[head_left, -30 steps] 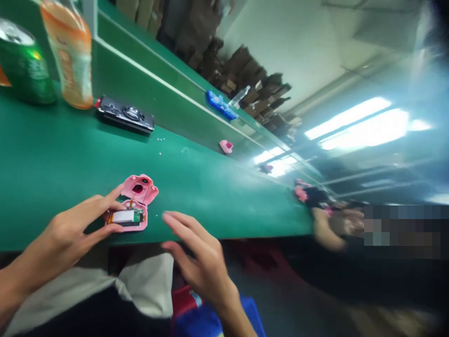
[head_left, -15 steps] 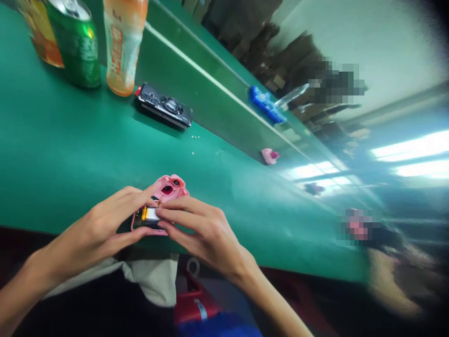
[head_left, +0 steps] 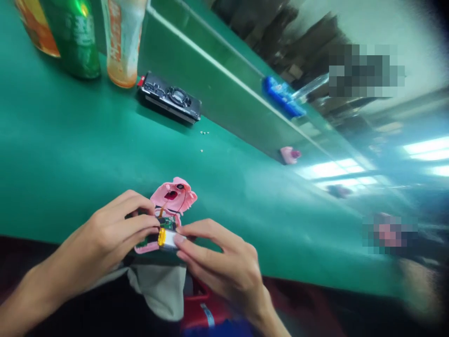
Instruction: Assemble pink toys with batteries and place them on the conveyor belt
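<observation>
The left hand grips the open pink case near the table's edge. The battery has shifted toward the case's near rim, baring more of the board, and the right hand pinches it.

On the table, the casing is lying at lower centre between the left hand and right hand. The circuit board is sitting in it, above the battery in the frame. The phone is resting at upper centre-left, right of the bottle; the can is standing left of the bottle.
</observation>
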The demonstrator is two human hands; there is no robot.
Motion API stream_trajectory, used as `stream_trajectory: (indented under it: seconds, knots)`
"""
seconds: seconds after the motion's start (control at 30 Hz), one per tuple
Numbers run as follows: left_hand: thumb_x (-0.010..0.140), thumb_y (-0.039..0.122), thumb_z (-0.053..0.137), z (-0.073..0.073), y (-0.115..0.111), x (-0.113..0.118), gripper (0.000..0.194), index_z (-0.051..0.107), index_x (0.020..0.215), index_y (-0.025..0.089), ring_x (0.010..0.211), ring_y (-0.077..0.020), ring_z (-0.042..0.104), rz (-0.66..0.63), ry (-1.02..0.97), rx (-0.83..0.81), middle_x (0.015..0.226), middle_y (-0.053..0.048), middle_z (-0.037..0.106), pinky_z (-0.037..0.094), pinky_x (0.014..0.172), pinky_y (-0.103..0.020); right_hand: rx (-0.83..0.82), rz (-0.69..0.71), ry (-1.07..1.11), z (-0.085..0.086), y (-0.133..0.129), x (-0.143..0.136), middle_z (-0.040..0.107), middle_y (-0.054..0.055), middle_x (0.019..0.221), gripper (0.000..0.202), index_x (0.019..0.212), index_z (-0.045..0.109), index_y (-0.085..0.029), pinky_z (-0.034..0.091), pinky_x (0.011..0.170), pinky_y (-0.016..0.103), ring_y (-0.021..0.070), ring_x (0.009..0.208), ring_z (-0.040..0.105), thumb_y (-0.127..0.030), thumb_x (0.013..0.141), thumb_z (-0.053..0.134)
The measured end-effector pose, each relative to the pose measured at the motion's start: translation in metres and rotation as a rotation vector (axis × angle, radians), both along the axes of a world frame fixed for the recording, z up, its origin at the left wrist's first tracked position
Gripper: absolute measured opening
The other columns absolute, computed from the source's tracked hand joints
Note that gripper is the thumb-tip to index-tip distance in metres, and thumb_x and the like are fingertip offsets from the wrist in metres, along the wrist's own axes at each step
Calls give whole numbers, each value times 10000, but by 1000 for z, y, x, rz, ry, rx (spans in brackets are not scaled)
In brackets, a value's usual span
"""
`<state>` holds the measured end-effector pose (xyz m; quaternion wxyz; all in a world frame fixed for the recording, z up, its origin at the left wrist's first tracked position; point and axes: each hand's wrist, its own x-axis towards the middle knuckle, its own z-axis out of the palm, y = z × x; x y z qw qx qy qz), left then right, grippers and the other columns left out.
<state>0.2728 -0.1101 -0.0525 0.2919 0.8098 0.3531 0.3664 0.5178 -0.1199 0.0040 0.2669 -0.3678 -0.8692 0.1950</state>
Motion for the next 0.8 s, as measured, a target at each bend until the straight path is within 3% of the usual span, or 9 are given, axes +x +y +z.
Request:
stream_trajectory:
  seconds: [0.2, 0.4, 0.67, 0.8]
  knots:
    - [1063, 132, 476, -2, -5, 2, 178, 610, 1158, 201, 1086, -144, 565, 49, 43, 3, 1148, -34, 604, 455, 969, -237, 85, 39, -6, -28, -7, 8, 748, 118, 1076, 212, 1149, 708, -105, 634, 802, 312, 180, 958, 705, -52, 953, 642]
    - [1053, 108, 479, -13, -13, 2, 251, 594, 1274, 75, 1237, -218, 528, 29, 148, 198, 1272, -122, 578, 358, 1153, -345, 99, 108, -161, -20, 0, 1, 755, 110, 1062, 172, 1133, 695, -84, 621, 788, 309, 186, 935, 711, -75, 996, 592]
    - [1050, 116, 495, -13, -18, 2, 258, 618, 1272, 67, 1243, -225, 551, 66, 170, 208, 1268, -128, 609, 389, 1150, -351, 85, 114, -231, -11, 4, -9, 734, 101, 937, 246, 1067, 706, -76, 615, 788, 314, 184, 860, 692, -86, 1044, 461]
    - [1034, 147, 547, -13, -23, -1, 331, 577, 1352, 62, 1344, -243, 506, -4, 220, 216, 1363, -131, 609, 360, 1193, -347, 58, 60, -247, -14, -1, -11, 695, 73, 958, 256, 1200, 673, -119, 575, 748, 290, 157, 862, 629, -168, 1083, 451]
